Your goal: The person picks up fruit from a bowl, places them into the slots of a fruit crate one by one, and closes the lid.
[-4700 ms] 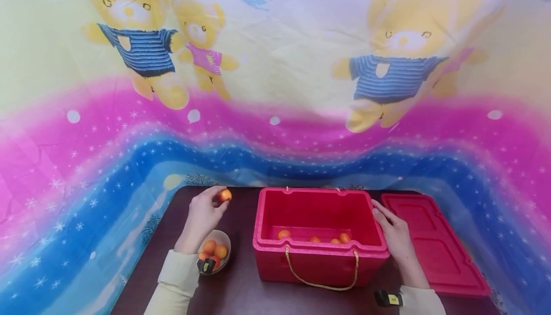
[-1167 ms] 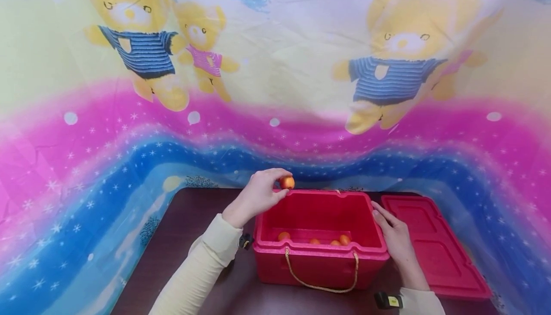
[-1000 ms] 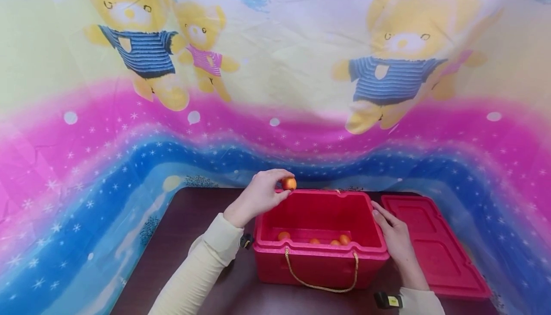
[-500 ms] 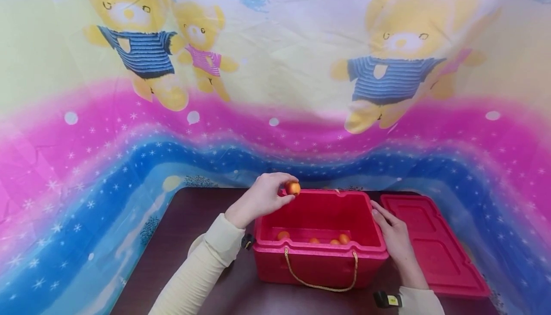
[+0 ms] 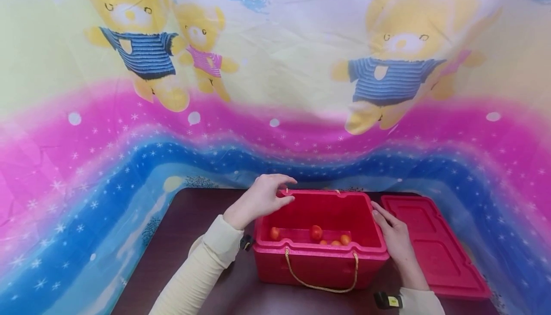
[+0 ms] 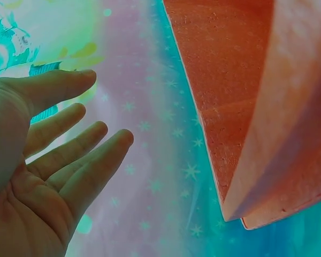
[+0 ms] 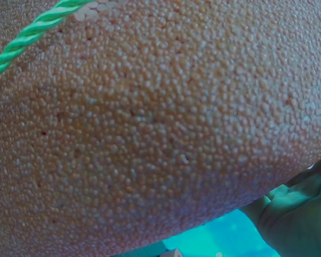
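My left hand [image 5: 260, 198] hovers at the back left of the red foam box [image 5: 320, 267], thumb and fingers spread with nothing between them. In the left wrist view, its fingers stand apart beside the box wall [image 6: 219, 69]. Several small orange-red fruits lie on the box floor, including one fruit [image 5: 316, 232] near the middle and another fruit [image 5: 274, 233] on the left. My right hand [image 5: 396, 233] rests against the right end of the box, fingertips at the rim. The right wrist view shows only part of that hand [image 7: 302, 214] beside the grainy foam.
A gold rope handle [image 5: 320, 287] hangs on the box's front. To the right lies the red lid [image 5: 443, 248], flat on the dark brown table [image 5: 181, 224]. A printed bear curtain [image 5: 275, 76] rises behind the table. My left forearm covers the bowl's former spot.
My left hand carried one fruit from over the bowl to the box, then let it go. The fruit now lies inside, and other fruits have shifted. My right hand stayed at the box's right end.
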Demonstrator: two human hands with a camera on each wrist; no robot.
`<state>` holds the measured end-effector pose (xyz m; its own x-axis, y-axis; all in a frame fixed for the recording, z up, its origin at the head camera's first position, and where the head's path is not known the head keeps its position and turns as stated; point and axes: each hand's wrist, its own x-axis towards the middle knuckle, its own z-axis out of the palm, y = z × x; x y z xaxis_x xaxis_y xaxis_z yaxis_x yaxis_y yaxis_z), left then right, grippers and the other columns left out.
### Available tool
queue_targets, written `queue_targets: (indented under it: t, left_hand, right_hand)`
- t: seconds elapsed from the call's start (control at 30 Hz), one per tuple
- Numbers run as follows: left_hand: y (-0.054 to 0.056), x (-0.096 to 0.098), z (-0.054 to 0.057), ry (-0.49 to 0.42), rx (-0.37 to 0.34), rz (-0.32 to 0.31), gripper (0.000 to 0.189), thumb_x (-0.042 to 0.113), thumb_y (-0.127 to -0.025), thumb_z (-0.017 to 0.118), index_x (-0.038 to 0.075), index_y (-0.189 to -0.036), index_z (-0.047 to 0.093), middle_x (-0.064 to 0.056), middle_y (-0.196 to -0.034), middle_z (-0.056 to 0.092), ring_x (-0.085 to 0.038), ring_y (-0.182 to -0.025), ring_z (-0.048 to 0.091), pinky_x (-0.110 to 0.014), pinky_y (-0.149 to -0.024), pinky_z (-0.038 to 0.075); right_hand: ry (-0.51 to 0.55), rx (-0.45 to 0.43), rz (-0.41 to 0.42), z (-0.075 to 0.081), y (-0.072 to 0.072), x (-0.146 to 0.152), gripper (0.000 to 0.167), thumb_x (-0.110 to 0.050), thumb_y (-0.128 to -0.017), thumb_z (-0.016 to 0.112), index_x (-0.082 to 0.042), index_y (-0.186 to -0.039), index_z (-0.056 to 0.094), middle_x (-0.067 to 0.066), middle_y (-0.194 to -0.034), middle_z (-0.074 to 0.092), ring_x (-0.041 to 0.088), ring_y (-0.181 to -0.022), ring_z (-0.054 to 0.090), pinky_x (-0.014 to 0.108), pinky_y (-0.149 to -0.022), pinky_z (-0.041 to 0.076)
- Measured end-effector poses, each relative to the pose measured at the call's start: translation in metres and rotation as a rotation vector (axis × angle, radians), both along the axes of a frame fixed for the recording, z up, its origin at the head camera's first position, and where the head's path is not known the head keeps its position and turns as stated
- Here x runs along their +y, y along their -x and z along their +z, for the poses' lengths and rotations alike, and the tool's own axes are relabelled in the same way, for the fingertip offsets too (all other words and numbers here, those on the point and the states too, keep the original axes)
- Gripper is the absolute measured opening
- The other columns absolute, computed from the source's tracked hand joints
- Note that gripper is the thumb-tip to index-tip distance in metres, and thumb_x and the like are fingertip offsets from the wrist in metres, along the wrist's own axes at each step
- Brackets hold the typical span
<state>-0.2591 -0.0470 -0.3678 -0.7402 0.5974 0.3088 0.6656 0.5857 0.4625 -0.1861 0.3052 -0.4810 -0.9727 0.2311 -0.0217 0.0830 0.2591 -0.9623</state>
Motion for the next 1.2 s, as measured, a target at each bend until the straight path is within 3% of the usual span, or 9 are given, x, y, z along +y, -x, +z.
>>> queue_targets:
  t: [0.13,0.3,0.53,0.67,0.83,1.0,1.2]
  left_hand:
    - [0.001,-0.004,-0.003,-0.015,0.004,0.017,0.043,0.023,-0.088,0.08,0.013,-0.128,0.068,-0.003,-0.118,0.072,-0.019,-0.099,0.072,-0.03,-0.084,0.059]
    - [0.003,-0.019,-0.008,-0.037,0.01,0.089,0.041,0.025,-0.089,0.08,0.016,-0.127,0.069,-0.003,-0.123,0.071,-0.016,-0.101,0.072,-0.032,-0.086,0.059]
    - [0.005,-0.055,-0.027,-0.121,-0.008,0.244,0.035,0.021,-0.09,0.078,0.016,-0.124,0.071,-0.004,-0.119,0.072,-0.02,-0.096,0.073,-0.038,-0.083,0.06]
    - [0.002,-0.079,-0.048,-0.126,0.023,0.332,0.034,0.02,-0.088,0.079,0.014,-0.121,0.073,-0.006,-0.115,0.073,-0.023,-0.093,0.073,-0.042,-0.083,0.06]
    - [-0.006,-0.112,-0.087,-0.106,0.033,0.448,0.033,0.021,-0.088,0.078,0.011,-0.119,0.073,-0.009,-0.117,0.073,-0.027,-0.097,0.071,-0.047,-0.088,0.056]
    - [-0.021,-0.14,-0.124,-0.029,-0.074,0.56,0.037,0.024,-0.09,0.077,0.008,-0.123,0.071,-0.013,-0.122,0.07,-0.034,-0.113,0.066,-0.053,-0.096,0.053]
    - [-0.04,-0.161,-0.154,0.057,-0.18,0.62,0.038,0.021,-0.086,0.079,0.007,-0.12,0.071,-0.016,-0.117,0.071,-0.036,-0.101,0.068,-0.055,-0.086,0.055]
  right_hand:
    - [0.005,-0.001,-0.002,0.0,0.0,0.0,0.067,-0.056,-0.1,0.053,-0.022,-0.156,0.04,0.019,-0.154,0.045,-0.014,-0.096,0.059,0.018,-0.081,0.056]
    - [-0.004,-0.018,-0.004,0.002,0.0,-0.001,0.068,-0.058,-0.099,0.053,-0.024,-0.156,0.04,0.017,-0.154,0.045,-0.014,-0.097,0.058,0.019,-0.082,0.056]
    - [-0.024,-0.022,-0.002,0.002,0.0,0.0,0.068,-0.059,-0.099,0.052,-0.025,-0.157,0.039,0.016,-0.155,0.044,-0.015,-0.098,0.055,0.017,-0.081,0.055]
    - [-0.029,-0.019,-0.005,0.002,-0.001,-0.001,0.067,-0.059,-0.099,0.052,-0.026,-0.157,0.039,0.017,-0.155,0.044,-0.014,-0.097,0.055,0.018,-0.081,0.056]
    - [-0.029,-0.021,0.004,0.003,-0.003,-0.002,0.067,-0.058,-0.099,0.051,-0.025,-0.157,0.038,0.018,-0.155,0.043,-0.013,-0.099,0.055,0.02,-0.081,0.057]
    - [-0.014,-0.023,0.008,0.003,-0.003,-0.002,0.068,-0.057,-0.1,0.051,-0.024,-0.157,0.037,0.019,-0.155,0.043,-0.013,-0.098,0.056,0.021,-0.081,0.057]
    - [-0.008,-0.017,0.002,0.003,-0.001,-0.002,0.069,-0.058,-0.099,0.052,-0.025,-0.157,0.038,0.018,-0.155,0.044,-0.015,-0.096,0.057,0.021,-0.081,0.057]
